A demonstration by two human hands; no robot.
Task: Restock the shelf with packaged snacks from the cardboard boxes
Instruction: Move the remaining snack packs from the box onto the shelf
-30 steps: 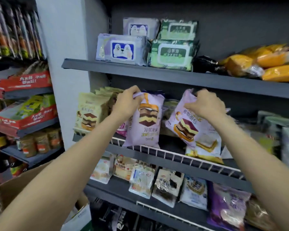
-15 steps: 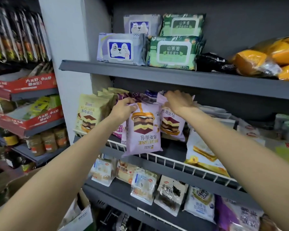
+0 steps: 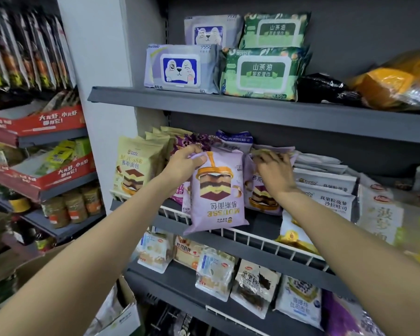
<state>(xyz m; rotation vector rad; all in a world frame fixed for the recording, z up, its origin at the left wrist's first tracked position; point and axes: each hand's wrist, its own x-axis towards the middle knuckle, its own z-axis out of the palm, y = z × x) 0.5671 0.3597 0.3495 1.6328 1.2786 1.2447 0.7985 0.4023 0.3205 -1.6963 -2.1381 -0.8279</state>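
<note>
Head view of a grey shop shelf unit. The left hand [image 3: 183,163] pinches the top edge of a lilac mousse-bread packet [image 3: 217,190], which hangs upside down in front of the middle shelf [image 3: 257,241], its lower edge overlapping the white wire rail [image 3: 252,237] at the shelf front. Just to its right, the right hand [image 3: 274,170] rests with curled fingers on the top of a second lilac mousse-bread packet [image 3: 256,190] standing on the same shelf; whether the fingers actually grip this packet cannot be told. The two hands lie at about the same height, near each other, the hanging packet between them. A cream mousse-bread packet [image 3: 134,166] stands at the left end of the shelf, and white bread packets [image 3: 325,190] lie stacked to the right of the right hand. Wet-wipe packs [image 3: 260,72] occupy the upper shelf [image 3: 228,110]. An open cardboard box [image 3: 121,309] sits at lower left.
</note>
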